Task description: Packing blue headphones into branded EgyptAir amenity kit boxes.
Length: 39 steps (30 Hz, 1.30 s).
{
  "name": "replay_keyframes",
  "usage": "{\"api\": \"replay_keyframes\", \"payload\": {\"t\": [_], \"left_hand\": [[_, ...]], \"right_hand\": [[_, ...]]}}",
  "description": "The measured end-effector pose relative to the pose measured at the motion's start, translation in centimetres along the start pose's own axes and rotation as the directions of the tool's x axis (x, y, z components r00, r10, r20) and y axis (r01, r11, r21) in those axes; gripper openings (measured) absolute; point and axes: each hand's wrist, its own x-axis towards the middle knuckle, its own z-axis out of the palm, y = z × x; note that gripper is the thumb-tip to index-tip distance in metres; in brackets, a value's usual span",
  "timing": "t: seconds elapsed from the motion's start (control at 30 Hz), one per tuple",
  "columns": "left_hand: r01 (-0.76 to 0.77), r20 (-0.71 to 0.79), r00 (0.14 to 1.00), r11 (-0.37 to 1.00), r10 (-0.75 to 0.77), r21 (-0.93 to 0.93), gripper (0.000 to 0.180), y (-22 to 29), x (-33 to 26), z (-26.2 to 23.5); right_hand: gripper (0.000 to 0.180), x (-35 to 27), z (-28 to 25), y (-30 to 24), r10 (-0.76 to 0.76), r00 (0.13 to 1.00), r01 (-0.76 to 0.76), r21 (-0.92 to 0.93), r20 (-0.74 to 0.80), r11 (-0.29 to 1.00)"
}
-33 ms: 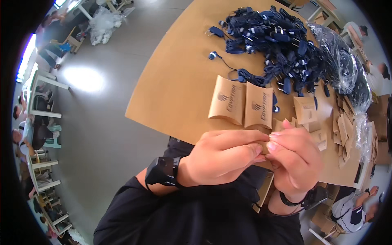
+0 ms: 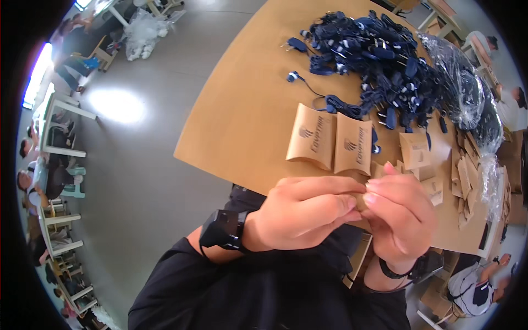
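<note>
Brown card piece [image 2: 361, 203], mostly hidden, is pinched between thumb and fingertips by both left hand [image 2: 300, 214] and right hand [image 2: 401, 214], by the near edge of the table [image 2: 236, 121]. It is judged light, fairly stiff, easily creased; hold is best taken gently along its edges. Beyond, two pillow boxes [image 2: 311, 137] are set before heaped dark-blue cords [image 2: 379, 52].

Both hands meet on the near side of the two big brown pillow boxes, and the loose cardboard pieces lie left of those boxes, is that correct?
Not quite: the head view shows the loose cardboard pieces lying right of the two big brown pillow boxes. The left hand and right hand do meet on the boxes' near side.
</note>
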Motion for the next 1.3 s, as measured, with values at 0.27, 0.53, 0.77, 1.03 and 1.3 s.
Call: {"api": "replay_keyframes", "payload": {"t": [0.27, 0.53, 0.77, 1.03, 1.3], "left_hand": [[0.186, 0.105, 0.982, 0.911, -0.158, -0.368, 0.024, 0.8, -0.4, -1.7], [0.271, 0.097, 0.903, 0.380, -0.418, -0.885, 0.020, 0.7, -1.8, 0.6], [0.365, 0.059, 0.882, 0.599, -0.468, -0.713, 0.023, 1.2, -1.6, 1.6], [0.001, 0.208, 0.977, 0.975, -0.048, 0.220, 0.023, 0.3, 0.2, 0.6], [-0.059, 0.187, 0.982, 0.946, -0.001, 0.320, 0.019, 0.1, -0.5, 0.0]], "right_hand": [[0.078, -1.2, -1.6, -0.1, -0.029, 0.981, -0.011, 0.205, 0.191, 0.979], [0.085, -1.2, 0.2, -1.1, -0.001, 0.997, -0.026, 0.361, 0.075, 0.932], [0.093, -2.1, 0.3, -1.4, 0.038, 0.999, -0.044, 0.422, 0.022, 0.905], [0.088, -1.3, -4.6, 0.9, 0.238, 0.971, -0.228, -0.242, 0.013, 0.943], [0.074, 0.8, -3.9, 1.4, 0.344, 0.887, -0.210, -0.395, 0.308, 0.894]]}}
